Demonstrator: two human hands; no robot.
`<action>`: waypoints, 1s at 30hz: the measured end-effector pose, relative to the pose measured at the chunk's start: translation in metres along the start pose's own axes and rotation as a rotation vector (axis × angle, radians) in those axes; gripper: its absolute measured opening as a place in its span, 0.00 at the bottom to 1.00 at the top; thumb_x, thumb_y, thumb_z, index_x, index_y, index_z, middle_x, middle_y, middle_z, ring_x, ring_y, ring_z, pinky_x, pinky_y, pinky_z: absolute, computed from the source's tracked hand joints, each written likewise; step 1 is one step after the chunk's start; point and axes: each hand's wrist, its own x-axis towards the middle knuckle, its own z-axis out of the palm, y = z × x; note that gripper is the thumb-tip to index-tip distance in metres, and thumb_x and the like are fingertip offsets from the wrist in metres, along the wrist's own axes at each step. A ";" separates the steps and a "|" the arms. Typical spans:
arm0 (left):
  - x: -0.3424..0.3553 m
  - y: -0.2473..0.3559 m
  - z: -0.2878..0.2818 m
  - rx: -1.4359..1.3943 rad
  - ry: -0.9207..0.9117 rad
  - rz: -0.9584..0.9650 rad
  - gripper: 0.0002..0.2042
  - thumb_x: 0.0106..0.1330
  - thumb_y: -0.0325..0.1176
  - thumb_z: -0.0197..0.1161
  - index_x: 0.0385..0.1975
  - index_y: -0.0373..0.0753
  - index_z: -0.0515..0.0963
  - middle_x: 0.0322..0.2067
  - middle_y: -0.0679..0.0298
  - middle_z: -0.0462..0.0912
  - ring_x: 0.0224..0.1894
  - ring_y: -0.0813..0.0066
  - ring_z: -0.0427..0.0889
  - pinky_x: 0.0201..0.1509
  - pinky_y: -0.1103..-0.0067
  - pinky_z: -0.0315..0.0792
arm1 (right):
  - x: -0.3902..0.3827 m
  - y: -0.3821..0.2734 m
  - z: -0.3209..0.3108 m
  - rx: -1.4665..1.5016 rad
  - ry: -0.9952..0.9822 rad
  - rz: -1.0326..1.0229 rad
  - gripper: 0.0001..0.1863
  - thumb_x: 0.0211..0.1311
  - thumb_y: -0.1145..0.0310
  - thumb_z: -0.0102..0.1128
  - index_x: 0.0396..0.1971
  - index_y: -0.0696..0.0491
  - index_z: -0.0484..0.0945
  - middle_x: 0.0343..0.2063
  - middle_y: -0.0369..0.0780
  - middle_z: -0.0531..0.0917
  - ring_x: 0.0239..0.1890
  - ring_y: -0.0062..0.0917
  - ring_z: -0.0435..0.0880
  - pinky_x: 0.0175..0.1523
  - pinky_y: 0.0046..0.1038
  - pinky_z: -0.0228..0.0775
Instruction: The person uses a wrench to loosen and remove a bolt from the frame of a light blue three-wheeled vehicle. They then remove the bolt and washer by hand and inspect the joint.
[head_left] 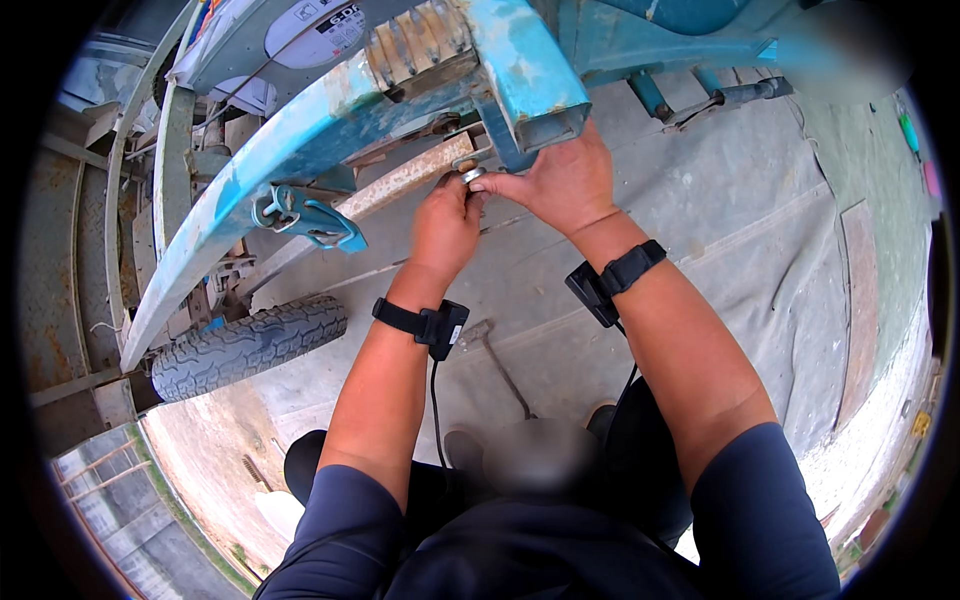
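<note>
At 12 o'clock, my left hand (446,226) pinches a small metal nut (472,174) under the blue frame (520,80); my right hand (560,180) grips the frame's end. The nut looks hard, light, slippery; I'd hold its flats.

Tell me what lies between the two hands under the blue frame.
In the head view, a small silvery metal fitting sits between the left hand and the right hand, pinched at their fingertips just below the blue frame. Nothing else separates them.
</note>
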 end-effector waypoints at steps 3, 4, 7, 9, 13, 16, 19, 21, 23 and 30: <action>0.001 0.004 -0.012 0.234 0.008 0.068 0.08 0.73 0.30 0.64 0.45 0.34 0.81 0.37 0.46 0.86 0.41 0.43 0.85 0.44 0.58 0.78 | 0.001 -0.002 -0.002 -0.003 -0.046 0.014 0.45 0.36 0.48 0.87 0.56 0.52 0.80 0.57 0.39 0.84 0.68 0.43 0.75 0.71 0.38 0.71; 0.003 0.007 -0.016 0.269 -0.015 0.072 0.08 0.72 0.31 0.64 0.46 0.35 0.81 0.38 0.45 0.85 0.42 0.40 0.83 0.45 0.56 0.77 | 0.000 -0.002 -0.002 -0.010 -0.037 0.008 0.44 0.36 0.49 0.87 0.56 0.52 0.80 0.57 0.39 0.84 0.68 0.43 0.75 0.71 0.38 0.72; 0.002 0.010 -0.023 0.293 -0.043 0.114 0.10 0.71 0.30 0.64 0.48 0.35 0.79 0.40 0.44 0.85 0.45 0.38 0.82 0.46 0.53 0.75 | 0.000 0.000 0.001 -0.033 -0.009 -0.007 0.42 0.38 0.51 0.86 0.56 0.52 0.81 0.57 0.39 0.84 0.68 0.42 0.75 0.70 0.37 0.72; -0.002 0.010 -0.028 0.271 -0.035 0.147 0.12 0.71 0.29 0.64 0.51 0.35 0.77 0.42 0.44 0.83 0.47 0.39 0.81 0.48 0.53 0.75 | 0.000 0.001 0.004 -0.046 0.010 -0.013 0.41 0.39 0.52 0.86 0.56 0.52 0.81 0.57 0.39 0.84 0.68 0.42 0.75 0.70 0.37 0.72; -0.015 0.016 -0.037 0.240 -0.030 0.138 0.14 0.71 0.28 0.64 0.54 0.35 0.75 0.45 0.43 0.81 0.49 0.38 0.80 0.50 0.54 0.74 | -0.001 0.000 0.004 -0.026 0.028 -0.019 0.40 0.40 0.52 0.86 0.56 0.51 0.81 0.57 0.39 0.84 0.67 0.41 0.76 0.69 0.37 0.73; -0.024 0.014 -0.038 0.214 -0.025 0.116 0.14 0.72 0.27 0.63 0.55 0.35 0.75 0.46 0.44 0.80 0.49 0.38 0.80 0.50 0.54 0.74 | 0.000 0.000 0.003 -0.022 0.018 -0.017 0.40 0.40 0.52 0.86 0.56 0.51 0.81 0.57 0.39 0.84 0.67 0.41 0.76 0.69 0.37 0.73; -0.028 0.012 -0.041 0.195 0.003 0.105 0.13 0.73 0.28 0.62 0.55 0.36 0.75 0.46 0.45 0.80 0.47 0.38 0.80 0.48 0.55 0.75 | -0.001 0.000 0.002 -0.023 0.009 -0.015 0.41 0.39 0.51 0.85 0.56 0.52 0.81 0.56 0.39 0.84 0.66 0.41 0.76 0.69 0.37 0.72; -0.029 0.013 -0.039 0.206 0.027 0.091 0.13 0.74 0.29 0.62 0.55 0.37 0.76 0.46 0.46 0.81 0.46 0.39 0.81 0.47 0.56 0.75 | -0.001 0.000 0.003 -0.037 0.029 -0.029 0.41 0.40 0.51 0.85 0.55 0.52 0.81 0.56 0.40 0.84 0.66 0.41 0.77 0.70 0.37 0.72; -0.026 0.015 -0.030 0.239 0.067 0.073 0.12 0.75 0.30 0.61 0.54 0.39 0.76 0.45 0.47 0.83 0.45 0.40 0.83 0.46 0.57 0.76 | -0.001 -0.001 0.003 -0.041 0.031 -0.034 0.41 0.40 0.50 0.85 0.55 0.52 0.81 0.56 0.40 0.84 0.66 0.41 0.77 0.70 0.37 0.72; -0.026 0.014 -0.010 0.158 0.176 -0.003 0.09 0.75 0.30 0.59 0.52 0.41 0.78 0.43 0.52 0.85 0.44 0.45 0.85 0.45 0.56 0.78 | 0.001 -0.001 0.003 -0.034 0.008 -0.016 0.41 0.40 0.48 0.84 0.55 0.53 0.81 0.55 0.41 0.84 0.66 0.43 0.77 0.70 0.38 0.72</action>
